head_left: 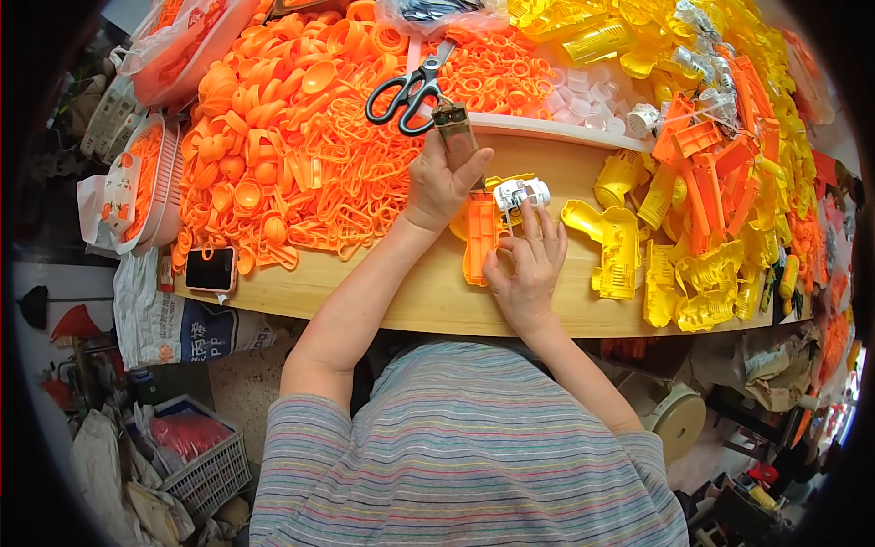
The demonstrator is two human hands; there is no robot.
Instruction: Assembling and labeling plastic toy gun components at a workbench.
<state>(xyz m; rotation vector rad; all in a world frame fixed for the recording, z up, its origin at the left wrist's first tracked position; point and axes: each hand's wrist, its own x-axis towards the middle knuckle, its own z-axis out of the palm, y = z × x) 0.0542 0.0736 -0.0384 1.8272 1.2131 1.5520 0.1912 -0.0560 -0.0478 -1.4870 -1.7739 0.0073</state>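
Note:
My left hand [441, 190] is closed around a brownish handheld tool that looks like an electric screwdriver [456, 137], its dark lower end near the top of an orange plastic piece [480, 239]. That long orange piece lies on the table with a bit of yellow plastic showing behind its upper end. Just right of it is a small white mechanism [521, 193], like a gearbox. My right hand [530, 264] grips the mechanism with bent fingers on its lower side, thumb beside the orange piece. A yellow gun-shaped half shell [612, 246] lies to the right of this hand.
Black-handled scissors [410, 94] rest on heaps of orange plastic parts [301, 146]. Yellow shells [706, 283] and orange pieces [706, 173] pile up at right. White caps [583, 96] sit behind a pale tray rim [556, 130]. A phone [211, 270] lies at the left table edge.

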